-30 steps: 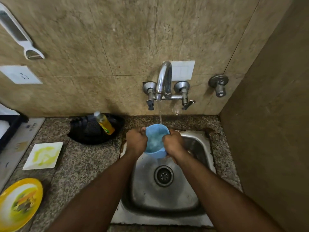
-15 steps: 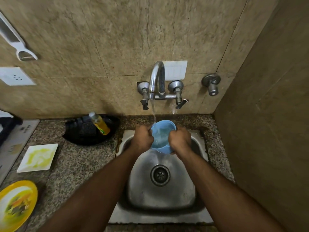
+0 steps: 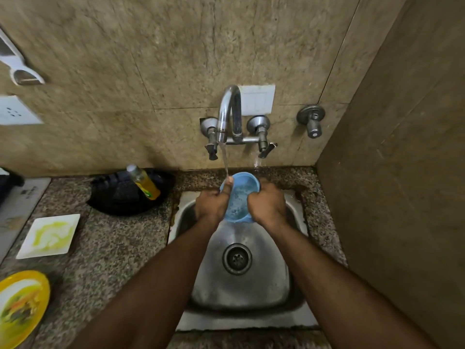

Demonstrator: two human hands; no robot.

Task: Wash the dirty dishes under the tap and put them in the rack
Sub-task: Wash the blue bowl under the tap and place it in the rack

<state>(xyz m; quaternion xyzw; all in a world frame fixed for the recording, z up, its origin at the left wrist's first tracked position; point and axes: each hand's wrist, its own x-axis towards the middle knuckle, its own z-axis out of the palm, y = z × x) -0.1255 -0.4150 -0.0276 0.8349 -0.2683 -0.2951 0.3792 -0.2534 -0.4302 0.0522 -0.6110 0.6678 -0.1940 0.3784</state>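
While gripped by both hands over the far end of the sink [image 3: 299, 278]: blue cup [image 3: 240, 197], left hand [image 3: 214, 204] and right hand [image 3: 266, 205] curled round its sides (thumb in the tap [image 3: 229, 114] stream). Left, on the counter: square white plate [image 3: 49, 235], yellow plate [image 3: 21, 306].

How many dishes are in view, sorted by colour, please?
Blue: 1, the cup gripped by left hand and right hand
White: 1, the square plate
Yellow: 1, the round plate
Total: 3
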